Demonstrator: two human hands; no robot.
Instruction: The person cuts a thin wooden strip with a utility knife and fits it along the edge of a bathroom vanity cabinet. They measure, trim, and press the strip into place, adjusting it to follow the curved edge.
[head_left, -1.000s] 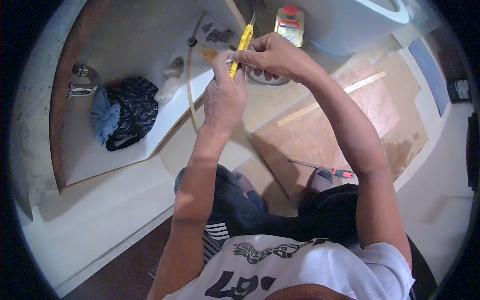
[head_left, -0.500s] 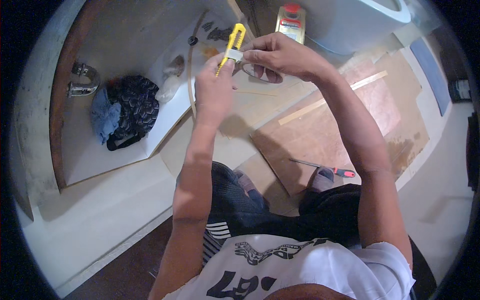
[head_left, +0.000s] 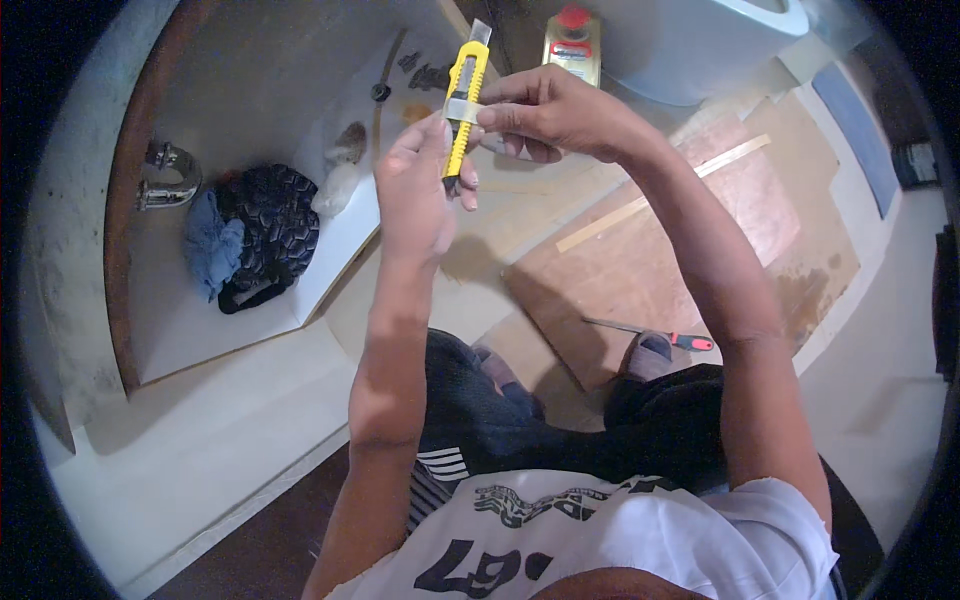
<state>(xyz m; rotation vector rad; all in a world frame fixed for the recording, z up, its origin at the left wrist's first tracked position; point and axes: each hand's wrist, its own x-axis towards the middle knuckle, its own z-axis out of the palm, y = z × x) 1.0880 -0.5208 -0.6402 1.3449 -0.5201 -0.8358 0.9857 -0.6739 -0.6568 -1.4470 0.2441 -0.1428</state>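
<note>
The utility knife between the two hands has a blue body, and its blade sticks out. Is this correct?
The colour is wrong: the head view shows that the utility knife has a yellow body. It is between the left hand and the right hand, with its blade out, as you say.

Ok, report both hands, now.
Left hand: holding the yellow cutter, blade pointing away.
Right hand: pinching the pale strip that lies across the cutter.

2 bare forearms point(head_left: 397, 320) are extended forward; the curled left hand point(head_left: 415, 185) and pinching right hand point(head_left: 570, 112) are held close together.
</note>
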